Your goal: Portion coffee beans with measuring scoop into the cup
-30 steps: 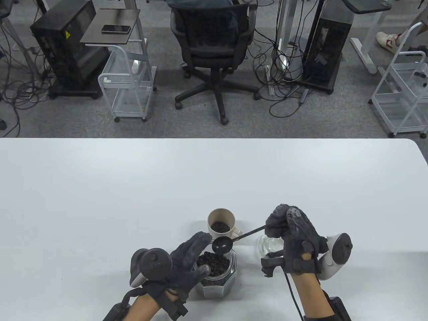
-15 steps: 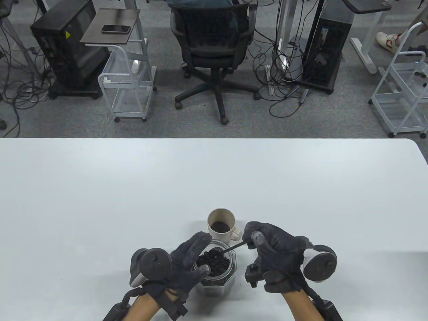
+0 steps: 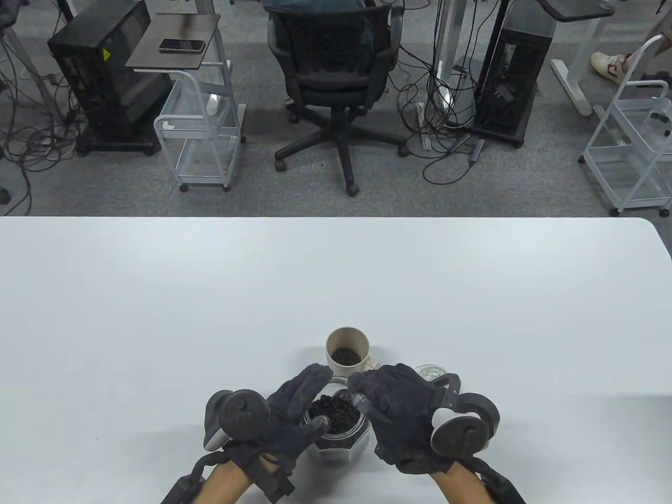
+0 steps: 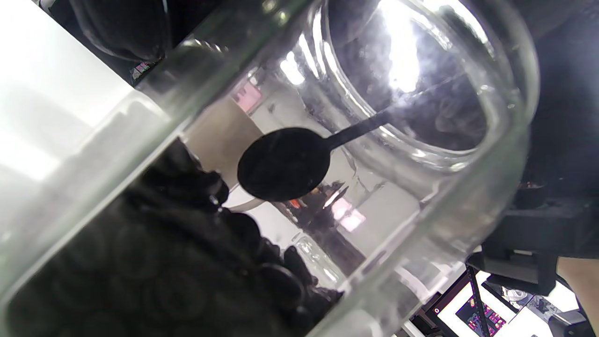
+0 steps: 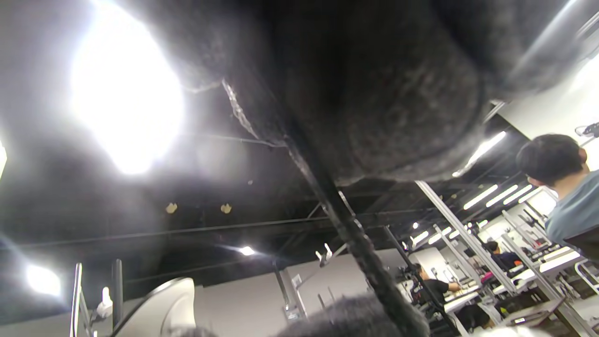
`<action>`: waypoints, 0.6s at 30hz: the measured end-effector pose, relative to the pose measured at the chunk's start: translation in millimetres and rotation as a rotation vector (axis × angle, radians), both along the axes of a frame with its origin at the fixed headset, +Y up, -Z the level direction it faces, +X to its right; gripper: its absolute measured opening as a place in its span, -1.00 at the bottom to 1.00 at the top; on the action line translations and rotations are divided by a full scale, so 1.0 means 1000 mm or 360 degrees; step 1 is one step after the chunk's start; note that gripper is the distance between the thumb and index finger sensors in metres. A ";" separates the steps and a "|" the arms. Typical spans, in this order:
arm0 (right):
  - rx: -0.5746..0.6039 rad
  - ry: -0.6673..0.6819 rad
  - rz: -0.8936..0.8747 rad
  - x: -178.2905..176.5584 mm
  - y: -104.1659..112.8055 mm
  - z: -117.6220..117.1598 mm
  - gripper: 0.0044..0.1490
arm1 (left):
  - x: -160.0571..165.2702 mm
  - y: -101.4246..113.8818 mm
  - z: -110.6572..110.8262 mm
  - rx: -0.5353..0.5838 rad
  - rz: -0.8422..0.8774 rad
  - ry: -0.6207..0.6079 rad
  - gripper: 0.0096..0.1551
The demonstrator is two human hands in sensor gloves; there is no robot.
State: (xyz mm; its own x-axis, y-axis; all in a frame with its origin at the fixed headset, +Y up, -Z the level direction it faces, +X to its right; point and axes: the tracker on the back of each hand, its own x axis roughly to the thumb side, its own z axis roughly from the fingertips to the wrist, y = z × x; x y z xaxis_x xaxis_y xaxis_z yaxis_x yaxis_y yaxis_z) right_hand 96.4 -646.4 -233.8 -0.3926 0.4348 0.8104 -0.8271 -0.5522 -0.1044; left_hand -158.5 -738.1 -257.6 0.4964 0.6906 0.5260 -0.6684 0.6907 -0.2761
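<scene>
On my feed the bench [image 3: 157, 315] is plain white across the lower half of the frame. Low at centre, my left hand [image 3: 294, 415] and right hand [image 3: 401, 412] wear dark charcoal gloves. Between them I see the clear glass jar [image 3: 338, 441] of near-black coffee beans [image 3: 333, 412]. Just above sits the beige cup [image 3: 347, 349]. Through the glass at mid-frame, the scoop [image 4: 283, 164] shows solid black. The floor [image 3: 79, 189] above is mottled grey carpet.

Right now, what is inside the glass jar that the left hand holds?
The glass jar holds dark coffee beans. In the left wrist view the black scoop is inside it, above the beans. From above, the right hand covers part of the mouth and the scoop.
</scene>
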 end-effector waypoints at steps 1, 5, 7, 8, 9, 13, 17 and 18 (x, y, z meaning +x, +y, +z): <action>-0.0007 -0.0005 0.0013 -0.001 -0.001 -0.001 -0.52 | 0.000 0.000 0.000 0.0002 0.0000 0.0001 0.06; -0.0067 0.0005 0.0080 -0.004 -0.006 -0.004 -0.52 | 0.000 0.000 0.000 0.0002 0.0002 0.0004 0.06; -0.0117 0.0006 0.0103 -0.004 -0.010 -0.007 -0.53 | 0.000 0.000 0.000 0.0001 0.0000 0.0003 0.07; -0.0146 0.0007 0.0092 -0.005 -0.011 -0.008 -0.53 | 0.000 0.000 0.000 -0.0002 -0.0003 0.0002 0.06; -0.0206 0.0015 0.0112 -0.006 -0.012 -0.010 -0.53 | 0.000 0.000 0.000 -0.0005 -0.0009 0.0001 0.07; -0.0376 0.0026 0.0093 -0.006 -0.016 -0.014 -0.53 | 0.000 0.000 0.000 -0.0022 -0.0013 0.0000 0.07; -0.0452 -0.0037 0.0061 -0.003 -0.016 -0.016 -0.53 | 0.000 0.000 0.000 -0.0031 -0.0014 0.0001 0.07; -0.0501 -0.0058 0.0077 -0.003 -0.019 -0.019 -0.53 | 0.000 0.000 0.000 -0.0032 -0.0014 0.0002 0.07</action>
State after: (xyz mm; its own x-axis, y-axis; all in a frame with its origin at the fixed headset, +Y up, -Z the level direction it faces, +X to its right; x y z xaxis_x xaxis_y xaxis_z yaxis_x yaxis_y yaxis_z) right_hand 93.3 -665.3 -252.5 -0.4452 0.6421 0.6241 -0.7982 -0.6005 0.0484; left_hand -158.8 -738.0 -257.6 0.5033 0.6967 0.5112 -0.6626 0.6909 -0.2891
